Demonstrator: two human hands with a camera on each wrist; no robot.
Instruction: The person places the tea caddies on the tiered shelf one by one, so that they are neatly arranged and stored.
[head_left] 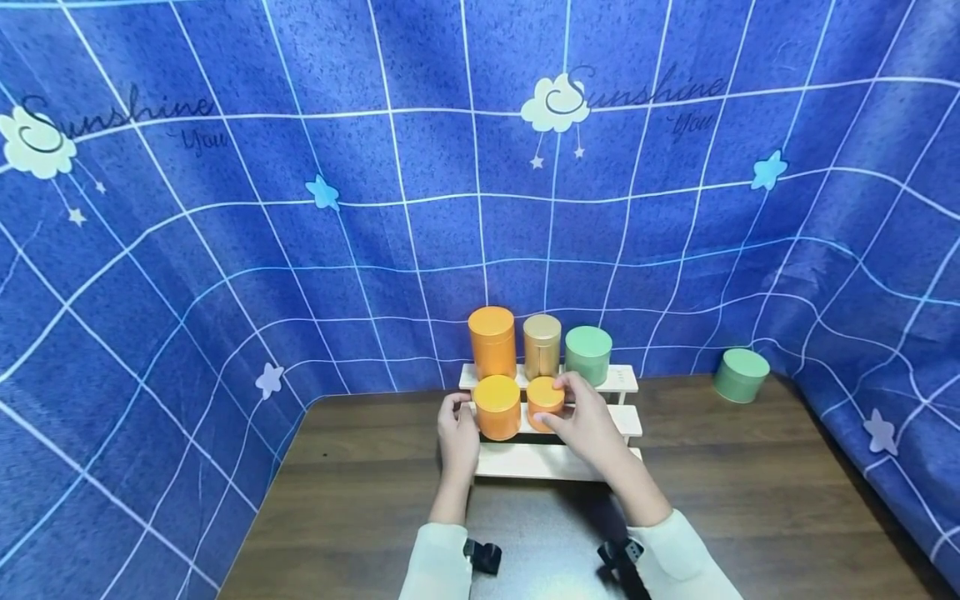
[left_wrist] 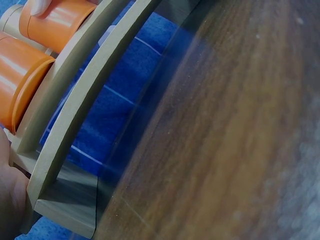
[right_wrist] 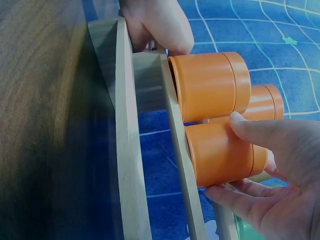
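A small orange tin [head_left: 545,408] stands on the middle step of a pale three-step rack [head_left: 540,461]. My right hand [head_left: 588,421] pinches it between thumb and fingers, seen closely in the right wrist view around the tin [right_wrist: 220,155]. Left of it, on the same step, is a wider orange tin [head_left: 497,408]. My left hand [head_left: 458,437] grips the rack's left end with bent fingers, its thumb beside the wider tin [right_wrist: 205,85]. In the left wrist view only part of that hand [left_wrist: 12,195] shows, against the rack's end.
On the top step stand a tall orange tin [head_left: 492,343], a gold tin [head_left: 542,346] and a green tin [head_left: 588,354]. Another green tin [head_left: 741,375] stands on the wooden table [head_left: 360,483] at the far right. A blue patterned cloth [head_left: 420,233] hangs behind.
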